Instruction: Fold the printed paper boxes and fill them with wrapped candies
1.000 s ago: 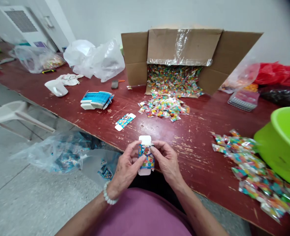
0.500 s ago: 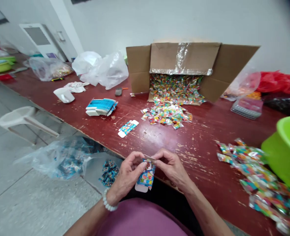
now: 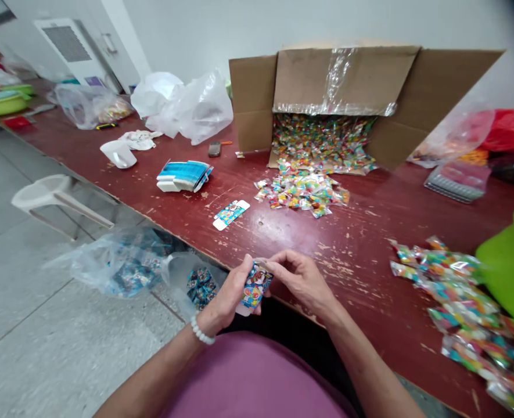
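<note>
A small printed blue cardboard box [image 3: 257, 284] is held over the table's front edge. My left hand [image 3: 228, 299], with a pale bead bracelet at the wrist, is closed around its sides, thumb along the left edge. At its top end, my right hand [image 3: 302, 278] pinches the flap between thumb and fingers. A white flap sticks out at the lower end. Beyond my hands, a flattened box [image 3: 231, 215] of the same print lies on the table, and behind it sits a stack of blue flattened boxes [image 3: 184, 176].
Wrapped candies [image 3: 304, 193] spill from an open carton [image 3: 346, 81]. More candy packets [image 3: 461, 296] lie at right beside a green basin [image 3: 507, 261]. Plastic bags with filled blue boxes [image 3: 202, 287] hang or stand below the table's left edge, near a white stool [image 3: 47, 191].
My left hand has turned and now wraps the box's sides, its front tilted more upward. My right hand stays at the top end. The view has shifted slightly.
</note>
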A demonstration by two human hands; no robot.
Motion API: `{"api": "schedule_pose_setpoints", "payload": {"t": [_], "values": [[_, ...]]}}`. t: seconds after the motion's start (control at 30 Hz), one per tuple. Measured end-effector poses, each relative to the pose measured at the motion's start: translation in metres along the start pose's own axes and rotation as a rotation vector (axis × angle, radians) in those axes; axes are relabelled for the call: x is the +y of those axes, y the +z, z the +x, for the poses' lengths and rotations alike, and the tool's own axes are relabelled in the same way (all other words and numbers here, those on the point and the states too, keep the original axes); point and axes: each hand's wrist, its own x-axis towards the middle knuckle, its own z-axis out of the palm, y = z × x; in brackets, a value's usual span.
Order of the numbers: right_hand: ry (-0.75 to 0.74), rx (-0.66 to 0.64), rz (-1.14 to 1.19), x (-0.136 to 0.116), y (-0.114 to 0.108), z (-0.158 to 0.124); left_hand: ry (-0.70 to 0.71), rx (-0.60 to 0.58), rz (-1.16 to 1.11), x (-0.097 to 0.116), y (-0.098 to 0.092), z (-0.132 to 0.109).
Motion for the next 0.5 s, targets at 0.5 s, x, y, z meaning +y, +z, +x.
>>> {"api": "schedule_pose_setpoints", "payload": {"t": [0.5], "values": [[0.183,-0.111,0.32,0.006,0.012,0.001,0.029,0.002,0.087,0.0,0.0,0.003]]}}
